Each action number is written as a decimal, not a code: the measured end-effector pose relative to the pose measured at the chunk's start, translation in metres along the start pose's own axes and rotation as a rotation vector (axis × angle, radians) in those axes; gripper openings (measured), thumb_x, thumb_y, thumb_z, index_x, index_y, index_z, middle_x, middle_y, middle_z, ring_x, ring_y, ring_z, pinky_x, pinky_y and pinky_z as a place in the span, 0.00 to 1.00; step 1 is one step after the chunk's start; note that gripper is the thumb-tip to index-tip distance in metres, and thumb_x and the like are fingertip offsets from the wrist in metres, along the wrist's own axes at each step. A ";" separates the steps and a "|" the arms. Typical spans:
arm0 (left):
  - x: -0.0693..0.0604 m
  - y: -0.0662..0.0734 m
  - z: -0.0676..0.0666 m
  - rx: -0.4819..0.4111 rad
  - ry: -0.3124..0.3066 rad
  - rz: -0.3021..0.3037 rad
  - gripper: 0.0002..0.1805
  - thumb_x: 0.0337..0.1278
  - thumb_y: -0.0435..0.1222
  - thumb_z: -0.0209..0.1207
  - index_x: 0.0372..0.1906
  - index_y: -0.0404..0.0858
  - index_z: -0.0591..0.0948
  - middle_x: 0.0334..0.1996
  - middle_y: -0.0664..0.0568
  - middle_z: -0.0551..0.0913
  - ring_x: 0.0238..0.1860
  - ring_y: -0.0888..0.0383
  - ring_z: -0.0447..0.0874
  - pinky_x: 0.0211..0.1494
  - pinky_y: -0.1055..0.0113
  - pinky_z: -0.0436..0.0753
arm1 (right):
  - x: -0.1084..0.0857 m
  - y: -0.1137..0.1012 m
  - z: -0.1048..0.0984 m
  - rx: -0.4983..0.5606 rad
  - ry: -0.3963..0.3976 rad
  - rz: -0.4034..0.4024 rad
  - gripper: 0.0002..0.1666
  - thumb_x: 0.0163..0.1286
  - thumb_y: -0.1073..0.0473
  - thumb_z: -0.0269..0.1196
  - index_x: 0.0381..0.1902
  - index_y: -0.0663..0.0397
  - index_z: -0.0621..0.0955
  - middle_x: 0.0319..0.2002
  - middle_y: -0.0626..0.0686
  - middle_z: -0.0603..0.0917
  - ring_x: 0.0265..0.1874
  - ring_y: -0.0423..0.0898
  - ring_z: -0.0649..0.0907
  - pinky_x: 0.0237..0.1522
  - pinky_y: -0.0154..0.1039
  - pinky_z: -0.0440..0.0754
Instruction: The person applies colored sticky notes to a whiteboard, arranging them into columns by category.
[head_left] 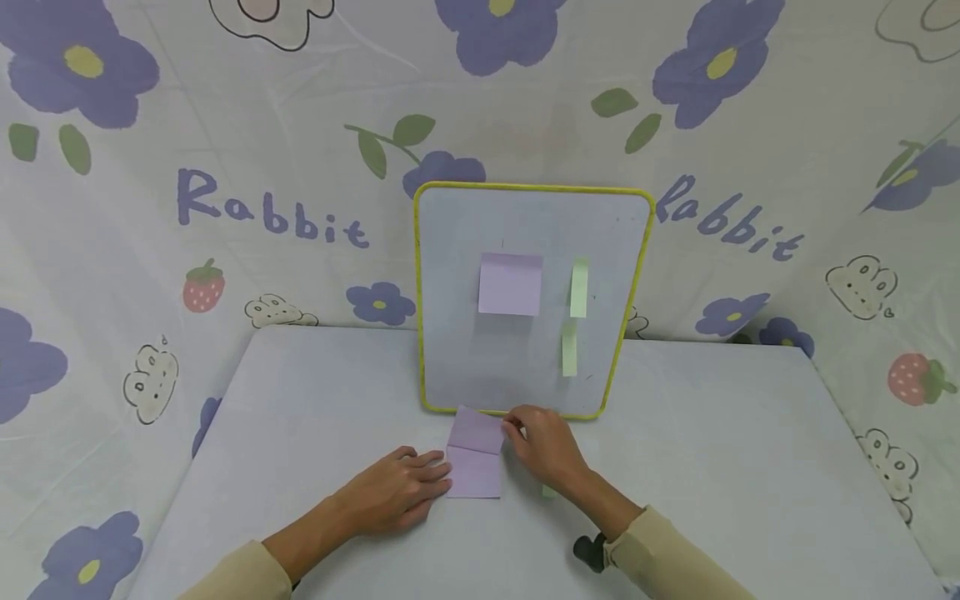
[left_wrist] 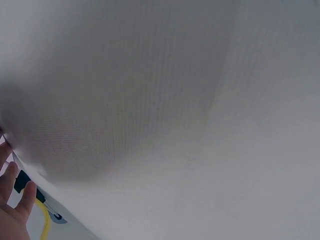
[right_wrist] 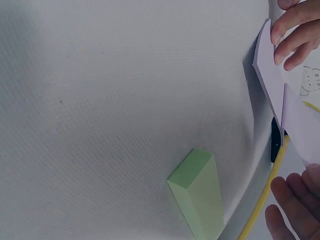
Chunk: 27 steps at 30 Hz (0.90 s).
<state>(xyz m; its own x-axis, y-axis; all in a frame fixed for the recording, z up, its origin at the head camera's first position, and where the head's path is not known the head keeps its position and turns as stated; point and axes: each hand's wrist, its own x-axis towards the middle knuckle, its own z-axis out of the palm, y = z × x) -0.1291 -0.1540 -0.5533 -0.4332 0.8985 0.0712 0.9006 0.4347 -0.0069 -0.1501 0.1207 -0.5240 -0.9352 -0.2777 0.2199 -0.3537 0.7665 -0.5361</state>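
A pad of purple sticky notes (head_left: 474, 477) lies on the table in front of the whiteboard. Its top sheet (head_left: 476, 430) is lifted and leans back toward the board. My right hand (head_left: 546, 446) pinches this sheet at its right edge, thumb against fingers. At the pad's left side, the fingers of my left hand (head_left: 401, 490) reach its edge, fairly straight; the right wrist view shows these fingers (right_wrist: 295, 37) on the pad (right_wrist: 267, 70). Only a corner of the left hand (left_wrist: 12, 210) enters the left wrist view.
A yellow-rimmed whiteboard (head_left: 450, 350) stands behind, bearing a purple note (head_left: 510, 285) and two narrow green notes (head_left: 579, 288). A green sticky-note pad (right_wrist: 200, 195) lies near my right hand, mostly hidden under it in the head view. Patterned cloth (head_left: 300, 108) hangs around the table.
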 end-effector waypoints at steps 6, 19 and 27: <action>0.000 0.000 0.000 0.006 0.013 0.004 0.20 0.67 0.42 0.55 0.61 0.44 0.83 0.63 0.53 0.79 0.65 0.54 0.76 0.58 0.57 0.77 | 0.000 0.002 0.000 -0.003 0.022 -0.006 0.03 0.66 0.64 0.67 0.33 0.58 0.86 0.30 0.48 0.86 0.26 0.39 0.78 0.30 0.36 0.77; 0.000 0.000 -0.001 0.034 0.009 0.010 0.21 0.67 0.42 0.55 0.61 0.44 0.82 0.63 0.53 0.79 0.65 0.55 0.76 0.58 0.57 0.77 | 0.002 0.002 0.000 -0.018 0.026 0.044 0.04 0.66 0.63 0.67 0.34 0.58 0.86 0.30 0.49 0.86 0.25 0.39 0.77 0.29 0.36 0.76; 0.001 0.000 -0.001 0.040 0.005 0.008 0.21 0.67 0.42 0.54 0.61 0.44 0.83 0.63 0.53 0.79 0.65 0.55 0.75 0.58 0.57 0.76 | 0.001 0.004 0.000 -0.004 0.042 0.059 0.03 0.65 0.64 0.67 0.34 0.59 0.86 0.30 0.49 0.86 0.26 0.40 0.78 0.30 0.37 0.76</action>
<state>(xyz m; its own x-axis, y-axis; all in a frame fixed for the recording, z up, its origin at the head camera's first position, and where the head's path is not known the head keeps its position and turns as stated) -0.1289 -0.1534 -0.5527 -0.4254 0.9018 0.0761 0.9019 0.4294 -0.0471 -0.1521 0.1237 -0.5262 -0.9526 -0.2076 0.2222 -0.2980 0.7829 -0.5461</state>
